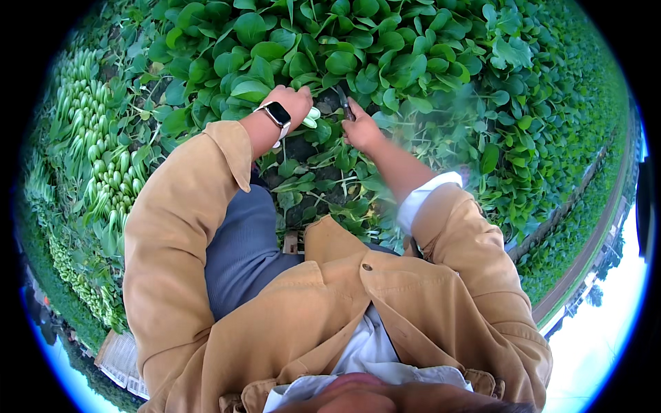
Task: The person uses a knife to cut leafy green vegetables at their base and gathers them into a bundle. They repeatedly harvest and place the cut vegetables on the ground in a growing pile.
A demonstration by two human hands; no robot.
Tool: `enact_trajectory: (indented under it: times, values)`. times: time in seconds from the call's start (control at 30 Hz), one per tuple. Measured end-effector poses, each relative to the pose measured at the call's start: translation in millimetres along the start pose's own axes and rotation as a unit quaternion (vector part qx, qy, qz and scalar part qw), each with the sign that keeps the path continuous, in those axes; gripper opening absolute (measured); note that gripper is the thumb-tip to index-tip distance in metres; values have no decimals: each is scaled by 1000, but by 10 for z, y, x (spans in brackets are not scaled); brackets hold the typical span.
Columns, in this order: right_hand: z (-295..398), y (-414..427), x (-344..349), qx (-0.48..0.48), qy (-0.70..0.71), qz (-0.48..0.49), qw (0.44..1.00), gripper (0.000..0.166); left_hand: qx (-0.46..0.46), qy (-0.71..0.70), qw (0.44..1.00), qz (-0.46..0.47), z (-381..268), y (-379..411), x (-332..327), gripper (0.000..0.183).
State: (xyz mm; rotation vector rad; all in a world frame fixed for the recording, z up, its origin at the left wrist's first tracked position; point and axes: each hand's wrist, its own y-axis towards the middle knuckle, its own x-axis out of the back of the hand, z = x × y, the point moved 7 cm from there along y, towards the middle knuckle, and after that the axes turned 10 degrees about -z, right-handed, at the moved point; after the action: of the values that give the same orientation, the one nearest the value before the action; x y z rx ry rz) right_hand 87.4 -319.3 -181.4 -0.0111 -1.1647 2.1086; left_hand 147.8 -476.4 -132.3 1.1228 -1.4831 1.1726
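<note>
My left hand (pixel 292 103), with a smartwatch (pixel 278 112) on its wrist, is closed around a leafy green that looks like bok choy. The pale cut-looking base (pixel 311 117) of the plant shows below my fingers, and its leaves (pixel 251 90) stick out on the far side. In my right hand (pixel 361 126) is a small knife (pixel 342 96), held by its dark handle, the blade pointing away from me over a patch of dark soil. Standing bok choy plants (pixel 341 62) grow densely just beyond both hands.
Bunches of bok choy (pixel 111 170) lie in a long row on the left, pale stems showing. Loose leaves and stalks (pixel 304 186) litter the soil before my knees. More leafy plants (pixel 542 103) fill the right side. A pale slatted crate (pixel 117 359) stands behind at lower left.
</note>
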Motion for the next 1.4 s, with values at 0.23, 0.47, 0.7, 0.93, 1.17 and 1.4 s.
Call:
enact_trajectory:
  times: [0.23, 0.47, 0.7, 0.93, 1.17, 1.4]
  values:
    - [4, 131, -102, -9, 12, 0, 1000, 72, -6, -18, 999, -27, 82, -57, -52, 25]
    - [-21, 272, -210, 26, -33, 0, 999, 71, -11, -12, 1000, -21, 115, -52, -81, 26]
    - [-35, 678, -317, 124, -204, -28, 971, 69, 0, -15, 1000, -9, 123, -3, -42, 29]
    - [-119, -235, 42, -88, 147, 42, 984, 41, 4, -103, 992, -69, 56, -223, 676, 55]
    - [698, -800, 45, -86, 471, 70, 875, 35, -20, -237, 961, -140, -240, -890, 1435, 69]
    - [1297, -1332, 391, 135, 259, -49, 955, 32, 99, -411, 875, -237, -162, -1275, 2008, 57]
